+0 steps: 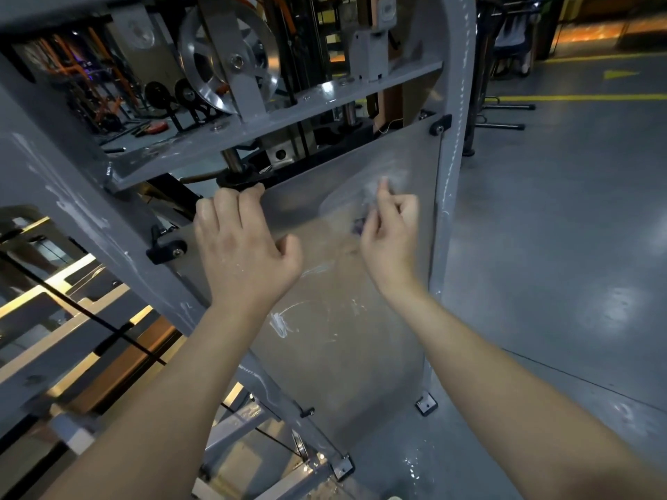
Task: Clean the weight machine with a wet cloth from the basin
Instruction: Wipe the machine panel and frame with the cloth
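The weight machine (274, 113) stands right in front of me, and both my hands are on its clear panel (343, 337). My left hand (245, 247) has its fingers curled over the panel's top edge, thumb out to the side on the near face. My right hand (389, 232) is up against the upper right of the panel with its fingers bent in, pinching a dark scrap (359, 225). It may be a bunched bit of the cloth, but the blur there keeps me from being sure.

The panel is hemmed in by the right post (454, 138) and the slanted left post (72, 211), with black clips (166, 249) holding its corners. Below my hands its face runs down open to the foot bracket (426, 404). White smears (279, 324) streak the middle of it. To the right of the post the grey floor (559, 247) lies open as far as the yellow lines (577, 98).

Just above my left fingers a black collar (240, 180) round a steel rod sits close to the panel's edge, under the grey crossbar. Higher up a large pulley (231, 59) hangs in the frame.

Through the panel I can make out only a dim haze. Behind the pulley, dark wheels and orange bars blur together. My own forearms cover the panel's lower left corner and part of the machine's base.
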{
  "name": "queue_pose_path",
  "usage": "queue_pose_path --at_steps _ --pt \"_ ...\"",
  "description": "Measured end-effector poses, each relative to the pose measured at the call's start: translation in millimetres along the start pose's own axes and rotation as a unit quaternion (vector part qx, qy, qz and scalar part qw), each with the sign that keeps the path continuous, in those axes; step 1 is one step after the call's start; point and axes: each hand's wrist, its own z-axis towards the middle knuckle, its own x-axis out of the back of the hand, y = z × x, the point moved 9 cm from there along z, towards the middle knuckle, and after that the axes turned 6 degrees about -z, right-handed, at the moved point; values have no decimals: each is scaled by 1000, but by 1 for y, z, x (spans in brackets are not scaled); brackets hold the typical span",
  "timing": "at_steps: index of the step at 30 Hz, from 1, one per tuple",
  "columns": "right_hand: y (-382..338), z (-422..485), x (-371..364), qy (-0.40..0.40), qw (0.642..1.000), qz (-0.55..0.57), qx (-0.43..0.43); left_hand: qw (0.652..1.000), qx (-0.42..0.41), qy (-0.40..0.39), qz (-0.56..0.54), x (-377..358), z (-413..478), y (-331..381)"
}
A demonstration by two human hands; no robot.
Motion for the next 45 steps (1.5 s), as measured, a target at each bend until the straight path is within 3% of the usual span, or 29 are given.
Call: queue_pose_path --at_steps 3,5,6,8,12,14,17,19,23,25,27,31,32,34,36,39,41,45 --pt "-41 -43 -45 -158 971 -12 179 1000 -12 -1 5 0 1 0" --pt "-31 -39 -34 -137 965 -8 225 1000 -20 0 7 1 0 0" --pt "-18 -26 -23 -112 973 -10 202 1000 -21 0 7 1 -1 0" --pt "16 5 -3 -57 995 52 60 1000 -19 5 7 3 -1 1" --pt "4 6 14 91 981 168 -36 1000 -18 4 7 4 -1 2" --pt "-20 -21 -14 48 983 174 32 999 -29 1 13 3 0 2" --pt "-34 -60 -50 -47 975 70 205 999 -40 2 16 2 -1 3" --pt "-16 -51 -43 -50 971 76 221 999 -37 7 15 3 -3 3" --pt "40 -11 -6 55 979 197 -8 999 -32 12 14 4 -3 5" --pt "31 -19 -13 89 975 195 -66 999 -34 13 12 4 -3 5" --pt "-6 -46 -35 45 986 160 14 999 -37 12 13 3 -3 5" --pt "-30 -92 -76 -180 960 75 203 999 -42 8 16 2 -4 5" --pt "-23 -84 -70 -175 959 59 217 999 -44 8 19 2 -4 4" --pt "-8 -58 -45 -89 969 67 219 998 -46 12 29 2 -4 2" --pt "20 -29 -21 2 987 107 121 997 -53 27 43 2 -5 1" --pt "31 -28 -16 77 982 166 -42 994 -71 38 69 0 -6 1" --pt "20 -54 -34 50 987 149 -36 993 -78 33 81 -2 -5 1" --pt "0 -97 -65 -106 979 85 153 994 -73 38 76 -3 -5 0"
